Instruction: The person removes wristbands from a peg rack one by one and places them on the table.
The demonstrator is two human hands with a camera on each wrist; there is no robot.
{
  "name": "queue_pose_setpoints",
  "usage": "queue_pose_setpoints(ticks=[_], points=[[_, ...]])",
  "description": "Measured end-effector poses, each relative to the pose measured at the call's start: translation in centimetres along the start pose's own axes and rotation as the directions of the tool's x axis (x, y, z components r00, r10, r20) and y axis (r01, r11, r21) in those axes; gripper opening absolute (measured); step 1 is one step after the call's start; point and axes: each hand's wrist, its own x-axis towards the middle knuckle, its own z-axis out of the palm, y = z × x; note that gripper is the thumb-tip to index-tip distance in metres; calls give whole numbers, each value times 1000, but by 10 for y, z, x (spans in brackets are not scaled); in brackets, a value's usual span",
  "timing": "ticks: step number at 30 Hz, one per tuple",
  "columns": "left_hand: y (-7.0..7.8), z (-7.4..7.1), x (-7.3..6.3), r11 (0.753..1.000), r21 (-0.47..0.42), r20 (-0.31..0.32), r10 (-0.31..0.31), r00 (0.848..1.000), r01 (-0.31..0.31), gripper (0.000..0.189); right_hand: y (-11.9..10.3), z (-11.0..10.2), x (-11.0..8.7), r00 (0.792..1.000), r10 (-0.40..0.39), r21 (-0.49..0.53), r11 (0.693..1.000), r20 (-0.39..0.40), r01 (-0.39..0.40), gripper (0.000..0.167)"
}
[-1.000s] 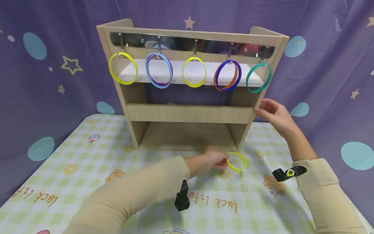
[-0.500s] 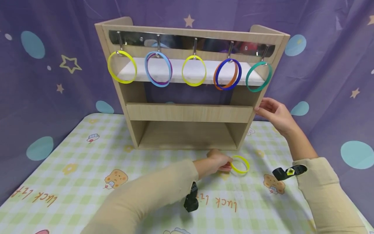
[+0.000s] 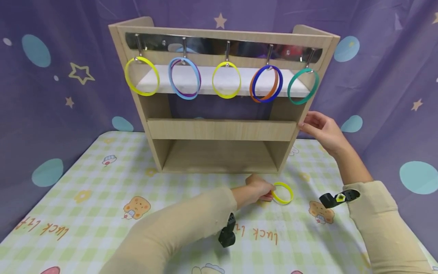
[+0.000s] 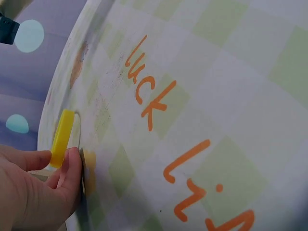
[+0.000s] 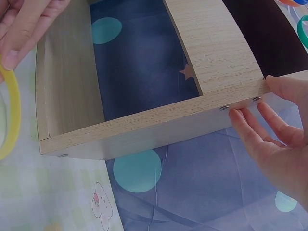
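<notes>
My left hand [image 3: 261, 188] pinches a yellow wristband [image 3: 291, 194] between thumb and fingers, close over the tablecloth in front of the shelf. The wristband [image 4: 62, 137] shows edge-on in the left wrist view. My right hand [image 3: 327, 133] holds the right side panel of a wooden shelf [image 3: 222, 129], thumb at the front edge and fingertips on the outer face, as the right wrist view shows. Along the shelf's top, a metal hook rail [image 3: 205, 45] carries more bands: a yellow one [image 3: 157, 82] at left, light blue over purple, yellow, dark blue over orange, and green at right.
A green checked tablecloth [image 3: 102, 205] with printed lettering and cartoons covers the table. A purple curtain [image 3: 78, 125] hangs close behind and beside it. The shelf has a white upper board [image 3: 205, 82] and an open lower compartment [image 3: 219, 156].
My left hand has shifted a little to the right with the yellow wristband and slightly towards me. The right hand stays on the shelf's side. The head view has tilted slightly.
</notes>
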Motion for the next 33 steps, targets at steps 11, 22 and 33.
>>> queue_pose_setpoints(ticks=[11,22,33], points=[[0,3,2,989,135,-63,74,995,-65,12,-2,1,1,1000,-5,-16,1000,-1,5,29],[0,1,-3,985,151,-74,97,993,-85,7,-1,0,-1,1000,0,2,1000,7,0,28],[-3,-2,-1,974,173,-51,156,986,-145,4,-1,0,-2,1000,12,-12,1000,5,-12,31]])
